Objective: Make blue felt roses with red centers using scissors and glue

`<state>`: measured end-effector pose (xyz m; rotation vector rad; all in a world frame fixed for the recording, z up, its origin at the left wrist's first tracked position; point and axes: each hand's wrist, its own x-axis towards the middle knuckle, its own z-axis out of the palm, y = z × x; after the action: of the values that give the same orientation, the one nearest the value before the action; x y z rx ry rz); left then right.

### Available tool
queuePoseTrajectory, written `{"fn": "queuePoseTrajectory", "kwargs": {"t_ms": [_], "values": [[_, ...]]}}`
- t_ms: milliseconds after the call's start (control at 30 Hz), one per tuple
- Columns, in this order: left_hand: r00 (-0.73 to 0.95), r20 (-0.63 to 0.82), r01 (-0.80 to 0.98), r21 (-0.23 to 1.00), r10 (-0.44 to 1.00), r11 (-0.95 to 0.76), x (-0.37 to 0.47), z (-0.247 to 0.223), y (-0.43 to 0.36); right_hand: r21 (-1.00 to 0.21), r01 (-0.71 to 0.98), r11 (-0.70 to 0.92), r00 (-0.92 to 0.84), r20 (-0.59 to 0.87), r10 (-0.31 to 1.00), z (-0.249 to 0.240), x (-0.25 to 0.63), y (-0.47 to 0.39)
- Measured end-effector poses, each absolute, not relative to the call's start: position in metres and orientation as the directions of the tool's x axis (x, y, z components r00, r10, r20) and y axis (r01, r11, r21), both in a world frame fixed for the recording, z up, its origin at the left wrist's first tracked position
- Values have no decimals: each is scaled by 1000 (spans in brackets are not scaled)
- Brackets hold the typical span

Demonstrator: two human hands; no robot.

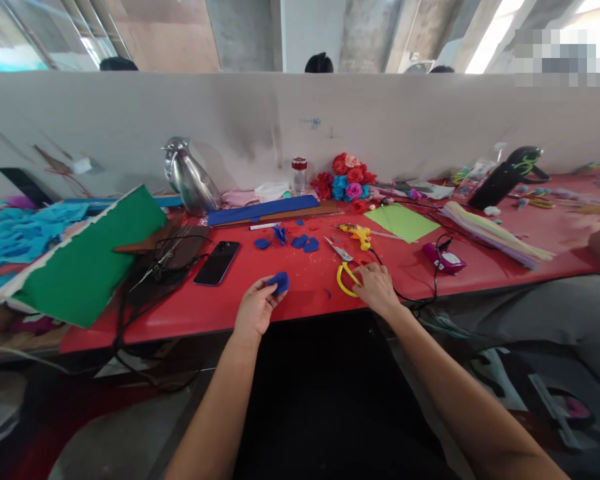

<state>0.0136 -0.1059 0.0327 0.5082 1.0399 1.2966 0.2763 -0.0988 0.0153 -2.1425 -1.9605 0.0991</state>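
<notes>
My left hand (257,303) pinches a blue petal-shaped piece (279,283) between thumb and fingers, just above the red table. On the right, my right hand (377,288) has its curled fingers on a yellow handle loop of the scissors (347,279). The scissors' blades point away from me and lie close to the tabletop. Several more cut blue pieces (305,243) rest on the table beyond my hands, near a small gathered blue piece (280,233). A yellow glue gun (360,237) lies behind the scissors.
A phone (217,263) and a green sheet roll (95,260) lie left. Behind stand a steel jug (190,177), a jar (299,177) and paper flowers (350,177). Right are a lime-green sheet (403,222), a purple box with cables (444,259) and another person's leg (535,300).
</notes>
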Motion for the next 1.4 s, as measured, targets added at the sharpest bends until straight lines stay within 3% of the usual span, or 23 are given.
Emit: {"fn": "queuePoseTrajectory", "kwargs": {"t_ms": [100,267,400,567,667,733,833,1100,1400], "values": [[-69,-298,-497,838,952,227,12,31,-107,-249,962,-112,150,139,979,15,276,-101],[-95,-257,-475,861,962,183,9,31,-110,-292,942,-166,195,71,978,18,280,-91],[-111,-242,-489,858,964,159,8,34,-111,-484,851,-203,227,-10,974,27,289,-84],[-137,-210,-356,923,968,150,11,34,-113,-816,480,-322,226,-240,944,41,291,-93],[-115,-188,-335,932,975,140,16,36,-115,-948,29,-317,86,-314,946,43,276,-115],[-113,-162,-314,942,980,119,20,39,-117,-934,-249,-256,3,-265,964,42,260,-130],[-109,-109,-244,967,988,80,27,49,-122,-875,-434,-213,-33,-220,975,42,229,-146],[70,-111,-144,982,991,120,38,73,-138,-865,-492,-102,17,-126,992,53,178,-147],[99,-292,-317,897,951,308,47,68,-146,-848,-531,2,95,-57,994,53,168,-144]]}}
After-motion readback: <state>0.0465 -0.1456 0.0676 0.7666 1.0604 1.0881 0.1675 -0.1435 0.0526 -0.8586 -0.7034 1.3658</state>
